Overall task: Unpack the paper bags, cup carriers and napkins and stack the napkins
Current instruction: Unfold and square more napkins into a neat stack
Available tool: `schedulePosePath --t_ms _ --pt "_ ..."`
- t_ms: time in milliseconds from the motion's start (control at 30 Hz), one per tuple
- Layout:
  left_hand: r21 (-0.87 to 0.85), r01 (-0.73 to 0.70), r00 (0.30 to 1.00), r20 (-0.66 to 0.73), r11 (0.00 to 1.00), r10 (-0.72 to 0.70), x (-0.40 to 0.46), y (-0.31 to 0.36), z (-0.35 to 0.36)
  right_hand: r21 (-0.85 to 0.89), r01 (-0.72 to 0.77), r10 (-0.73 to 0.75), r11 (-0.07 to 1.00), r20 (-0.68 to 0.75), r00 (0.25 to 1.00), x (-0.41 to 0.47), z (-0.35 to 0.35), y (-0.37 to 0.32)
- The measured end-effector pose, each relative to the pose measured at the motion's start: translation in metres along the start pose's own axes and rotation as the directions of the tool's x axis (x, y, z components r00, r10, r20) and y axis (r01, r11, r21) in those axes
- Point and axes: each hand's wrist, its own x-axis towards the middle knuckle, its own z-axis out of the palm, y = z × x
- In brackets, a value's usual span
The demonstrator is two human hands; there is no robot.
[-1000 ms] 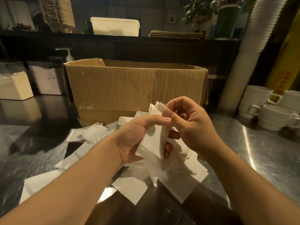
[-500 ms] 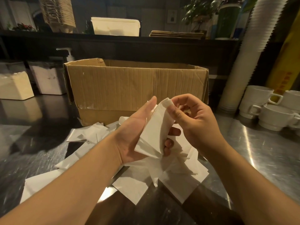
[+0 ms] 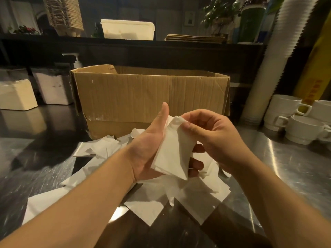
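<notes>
Left hand (image 3: 152, 149) cradles a small stack of folded napkins (image 3: 172, 154) against its palm, fingers curled round the far edge and thumb raised straight and clear of the paper. A second ago that thumb lay pressed across the top of the stack; it has since lifted away, and the right hand (image 3: 213, 138) has shifted from beside the stack to pinch the upper corner between thumb and forefinger. Judged from this, the clamp has been released so that the top napkin can be squared or seated on the stack, which places the work in the stacking stage, not the unpacking stage. Loose napkins (image 3: 193, 196) lie scattered on the counter (image 3: 290, 169) directly below both hands and spread out to the left of the left forearm, so a large share remains to be gathered. Just beyond the hands stands the cardboard box (image 3: 150, 97), open at the top; its contents cannot be seen from this angle. The number of napkins in the held stack cannot be determined, since only the top face and one edge show. The left fingers are mostly covered by the paper, with only the fingertips (image 3: 196, 165) emerging. Low lighting obscures the shelf behind the box.
</notes>
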Motion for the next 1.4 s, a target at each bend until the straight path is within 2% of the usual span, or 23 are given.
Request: schedulePosePath --t_ms 100,200,300,400,633,900,1200,1400 --pt "0.069 -0.058 0.998 0.02 0.996 0.056 -0.002 -0.001 0.002 -0.006 0.02 -0.02 1.0 -0.035 0.999 0.001 0.001 0.002" --pt "0.093 -0.036 0.998 -0.054 0.995 0.041 -0.006 -0.001 0.005 -0.107 0.102 -0.109 0.989 -0.058 0.992 0.001 0.003 0.004" --pt "0.124 -0.01 0.994 -0.109 0.992 0.024 -0.008 0.0 0.006 -0.204 0.089 -0.101 0.975 -0.049 0.994 0.003 0.004 0.008" --pt "0.147 0.016 0.985 -0.171 0.989 0.01 -0.009 0.002 0.008 -0.238 0.084 -0.093 0.968 -0.026 0.995 0.004 0.004 0.01" --pt "0.173 0.014 0.975 -0.221 0.985 0.025 -0.008 0.001 0.01 -0.322 0.153 -0.168 0.934 -0.018 0.986 0.005 0.002 0.012" --pt "0.192 0.018 0.964 -0.263 0.981 0.034 -0.009 0.001 0.011 -0.241 0.089 -0.081 0.967 0.043 0.996 0.002 0.001 0.008" --pt "0.207 0.035 0.973 -0.23 0.978 0.014 -0.011 0.003 0.013 -0.16 0.042 -0.038 0.986 0.03 0.999 0.002 0.001 0.009" --pt "0.187 0.063 0.977 -0.211 0.98 -0.022 -0.012 0.004 0.013 -0.184 0.101 -0.098 0.978 0.023 0.995 0.002 0.0 0.005"
